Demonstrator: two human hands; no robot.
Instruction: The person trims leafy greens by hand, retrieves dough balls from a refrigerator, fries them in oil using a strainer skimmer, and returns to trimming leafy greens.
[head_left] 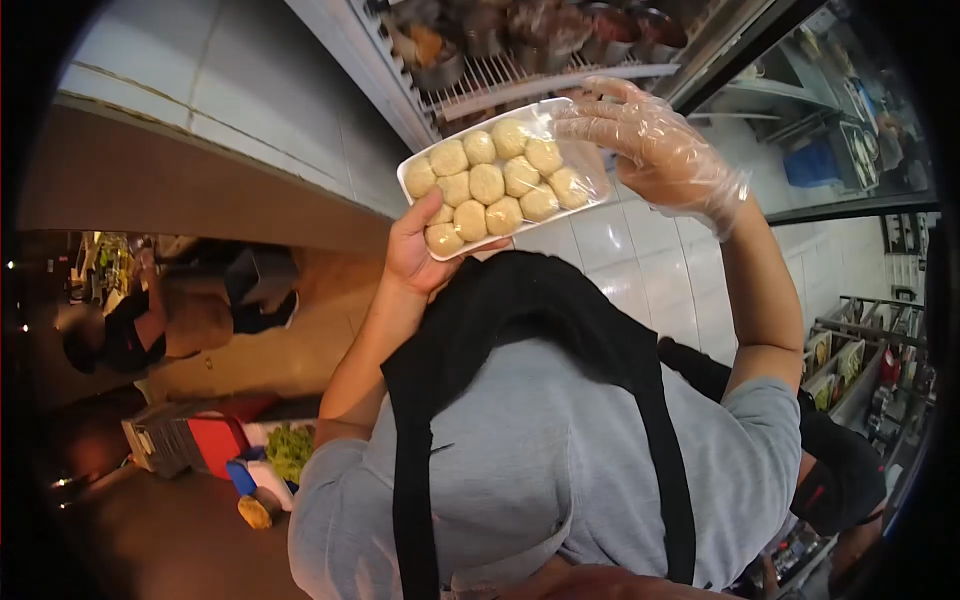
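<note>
A white tray holds several round, pale dough-like balls in rows, with clear film over its right end. My left hand is bare and grips the tray's lower left edge, thumb on top and the other fingers mostly hidden beneath. At the tray's upper right corner, my right hand, in a clear plastic glove, has its fingers closed on the film.
Beyond the tray is an open fridge with a wire rack of filled containers. A glass door stands at the right. One person is at the far left, another at the lower right. Leafy greens lie near a red board.
</note>
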